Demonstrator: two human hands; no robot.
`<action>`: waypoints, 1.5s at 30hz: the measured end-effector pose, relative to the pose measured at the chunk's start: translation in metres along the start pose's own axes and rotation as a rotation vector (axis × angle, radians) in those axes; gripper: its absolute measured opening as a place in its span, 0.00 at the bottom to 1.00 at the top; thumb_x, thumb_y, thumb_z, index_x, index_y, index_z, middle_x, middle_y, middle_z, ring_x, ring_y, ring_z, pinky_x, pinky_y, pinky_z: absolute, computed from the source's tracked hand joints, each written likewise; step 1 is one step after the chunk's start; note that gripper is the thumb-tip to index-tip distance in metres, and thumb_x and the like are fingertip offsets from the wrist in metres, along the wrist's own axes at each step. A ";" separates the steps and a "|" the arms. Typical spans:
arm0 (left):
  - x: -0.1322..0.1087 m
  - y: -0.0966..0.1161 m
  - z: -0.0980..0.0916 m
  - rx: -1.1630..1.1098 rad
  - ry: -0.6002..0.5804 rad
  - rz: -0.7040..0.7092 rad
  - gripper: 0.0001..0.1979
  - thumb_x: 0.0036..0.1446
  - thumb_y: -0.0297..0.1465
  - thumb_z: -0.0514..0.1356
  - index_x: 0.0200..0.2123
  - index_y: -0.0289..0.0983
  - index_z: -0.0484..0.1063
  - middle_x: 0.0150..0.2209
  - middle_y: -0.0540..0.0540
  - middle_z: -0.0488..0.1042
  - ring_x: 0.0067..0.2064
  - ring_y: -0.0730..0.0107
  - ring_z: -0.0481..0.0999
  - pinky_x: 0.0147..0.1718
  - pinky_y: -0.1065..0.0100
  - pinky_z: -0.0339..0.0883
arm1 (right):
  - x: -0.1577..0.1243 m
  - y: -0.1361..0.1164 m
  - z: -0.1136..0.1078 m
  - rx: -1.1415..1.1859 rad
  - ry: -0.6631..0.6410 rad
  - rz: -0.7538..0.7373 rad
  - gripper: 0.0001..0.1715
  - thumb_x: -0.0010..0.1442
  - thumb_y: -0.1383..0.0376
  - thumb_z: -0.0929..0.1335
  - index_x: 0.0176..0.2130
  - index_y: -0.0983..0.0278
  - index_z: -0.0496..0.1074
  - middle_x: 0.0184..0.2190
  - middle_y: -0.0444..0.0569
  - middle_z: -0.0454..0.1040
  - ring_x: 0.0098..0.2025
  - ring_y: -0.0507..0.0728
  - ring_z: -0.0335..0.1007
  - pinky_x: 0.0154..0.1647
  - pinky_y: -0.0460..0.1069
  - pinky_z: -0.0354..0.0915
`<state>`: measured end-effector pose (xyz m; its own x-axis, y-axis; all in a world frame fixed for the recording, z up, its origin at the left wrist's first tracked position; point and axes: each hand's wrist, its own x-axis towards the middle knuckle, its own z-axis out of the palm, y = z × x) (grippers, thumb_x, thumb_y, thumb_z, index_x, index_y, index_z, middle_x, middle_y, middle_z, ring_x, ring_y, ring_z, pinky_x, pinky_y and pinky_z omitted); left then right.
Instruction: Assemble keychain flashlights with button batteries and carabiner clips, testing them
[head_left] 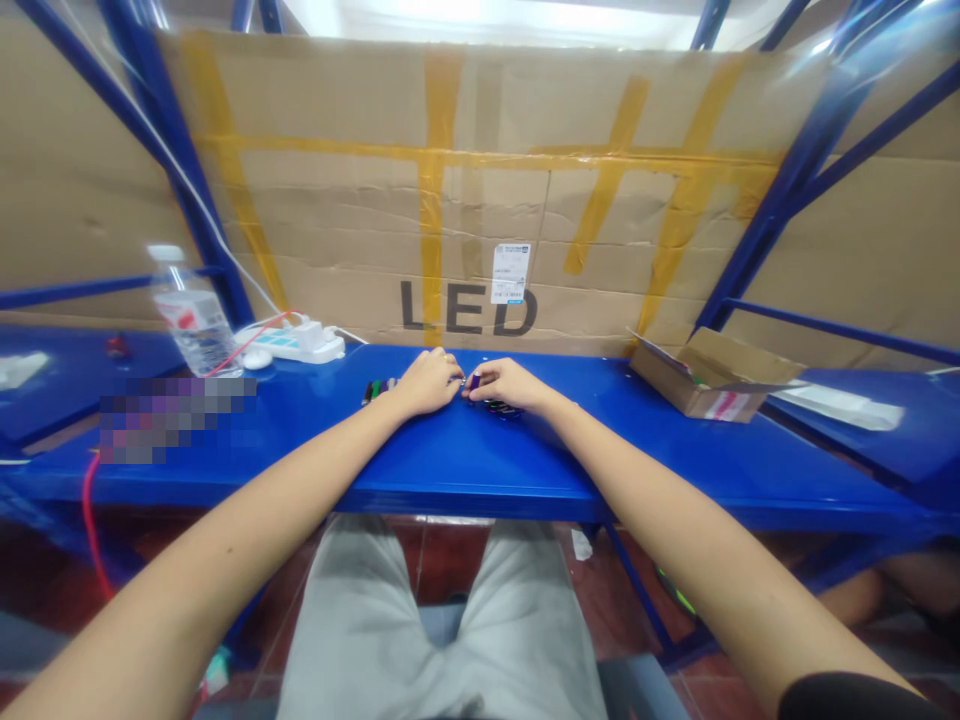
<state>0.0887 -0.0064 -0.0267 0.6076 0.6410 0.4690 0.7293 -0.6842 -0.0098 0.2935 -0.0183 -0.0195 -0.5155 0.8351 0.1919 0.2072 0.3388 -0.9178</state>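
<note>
1. A person in grey shorts [442, 620] is sitting at a blue shelf [465, 470], both bare forearms reaching forward over its front edge.
2. A red cable [90, 510] is hanging below the shelf's near edge on the left.
3. The left hand [429, 383] and the right hand [508, 384] are meeting at the middle of the shelf, knuckles up, fingers curled inward.
4. The right hand's thumb and forefinger are pressing together on a small purple piece [475, 381], which is sitting in the narrow gap between the two hands, just above the shelf surface.
5. The left hand's fingertips are closing in on the same piece from the other side; whether they are actually gripping it cannot be told.
6. A few dark pieces [501, 408] are lying on the shelf under the right hand, touching or nearly touching its palm side.
7. Several small coloured pieces [377, 388], green and purple among them, are lying just beside the left wrist.
8. Farther left, a clear water bottle [195, 318] is standing upright, with a white power strip [296, 340] lying near it.
9. Well to the right, an open cardboard box [712, 385] is resting on the shelf.
10. Behind everything, a taped cardboard sheet [480, 200] marked "LED" is standing against the blue frame, carrying a white label [511, 272].
</note>
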 end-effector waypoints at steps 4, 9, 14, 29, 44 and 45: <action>0.007 0.003 0.004 0.096 -0.059 -0.013 0.15 0.64 0.33 0.55 0.35 0.40 0.83 0.42 0.40 0.78 0.45 0.53 0.68 0.43 0.56 0.59 | 0.000 -0.001 -0.001 -0.083 0.014 -0.018 0.09 0.42 0.70 0.76 0.30 0.65 0.79 0.32 0.48 0.82 0.37 0.56 0.77 0.46 0.51 0.70; 0.005 0.000 0.000 0.070 -0.077 0.000 0.11 0.62 0.33 0.59 0.37 0.40 0.83 0.43 0.42 0.79 0.46 0.55 0.68 0.43 0.57 0.57 | 0.000 -0.002 -0.003 -0.194 0.024 -0.040 0.10 0.44 0.70 0.74 0.31 0.65 0.80 0.30 0.47 0.81 0.34 0.54 0.75 0.41 0.49 0.69; 0.002 0.002 -0.001 0.117 -0.055 0.026 0.12 0.64 0.35 0.59 0.36 0.40 0.83 0.42 0.41 0.79 0.45 0.54 0.67 0.42 0.57 0.54 | 0.002 0.000 -0.004 -0.244 0.026 -0.058 0.09 0.45 0.70 0.74 0.32 0.66 0.80 0.29 0.46 0.80 0.33 0.54 0.73 0.40 0.48 0.68; -0.001 -0.001 -0.001 -0.014 -0.056 0.061 0.06 0.59 0.32 0.63 0.33 0.43 0.81 0.36 0.45 0.80 0.43 0.56 0.67 0.43 0.57 0.53 | 0.002 0.002 -0.010 -0.270 0.024 -0.073 0.10 0.45 0.69 0.72 0.33 0.67 0.79 0.29 0.46 0.80 0.33 0.54 0.73 0.40 0.48 0.67; -0.007 0.001 -0.008 -0.012 -0.192 0.058 0.09 0.63 0.30 0.58 0.33 0.38 0.77 0.37 0.43 0.78 0.45 0.56 0.67 0.45 0.58 0.53 | 0.001 -0.002 -0.008 -0.249 0.022 -0.031 0.09 0.45 0.71 0.72 0.32 0.66 0.78 0.29 0.46 0.80 0.32 0.53 0.73 0.39 0.47 0.68; -0.008 0.002 -0.007 0.013 -0.181 0.079 0.10 0.64 0.29 0.56 0.34 0.37 0.77 0.37 0.42 0.78 0.45 0.56 0.67 0.44 0.58 0.53 | 0.001 -0.002 -0.008 -0.254 0.023 -0.029 0.09 0.45 0.71 0.72 0.32 0.66 0.78 0.29 0.46 0.80 0.32 0.53 0.73 0.39 0.47 0.68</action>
<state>0.0833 -0.0153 -0.0240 0.7089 0.6382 0.3003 0.6803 -0.7310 -0.0526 0.2996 -0.0147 -0.0147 -0.5058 0.8322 0.2272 0.3966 0.4582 -0.7955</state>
